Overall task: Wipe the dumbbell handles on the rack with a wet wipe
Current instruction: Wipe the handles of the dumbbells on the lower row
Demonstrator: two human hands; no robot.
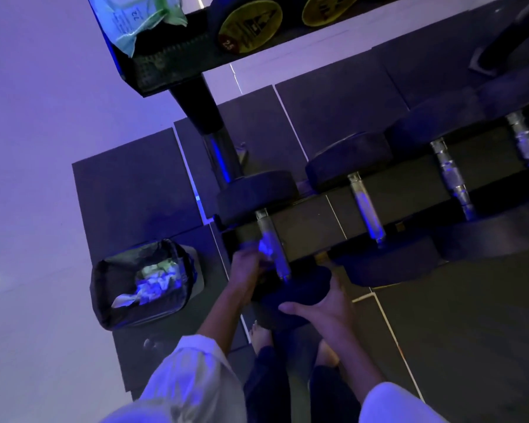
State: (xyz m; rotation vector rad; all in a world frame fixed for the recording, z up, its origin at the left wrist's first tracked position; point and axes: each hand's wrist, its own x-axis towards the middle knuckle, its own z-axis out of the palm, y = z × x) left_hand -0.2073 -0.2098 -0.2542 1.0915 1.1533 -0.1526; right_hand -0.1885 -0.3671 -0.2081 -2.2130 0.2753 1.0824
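The rack (306,221) is loaded with dumbbells on its lower tier, and a lined bin (144,285) is set beside it. The nearest dumbbell (300,285) is cupped at its head by the right hand (330,303) (thumb curled underneath), while a wet wipe (264,247) is pinched against its handle (271,233) by the left hand (245,267).

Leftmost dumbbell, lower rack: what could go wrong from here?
1. The right hand grips the near head of the dumbbell at the rack's front edge, and bare feet appear just below it. If it slips off, it could land on toes.
2. The left hand holds the wet wipe against the handle. Leftover moisture may make the handle slippery.
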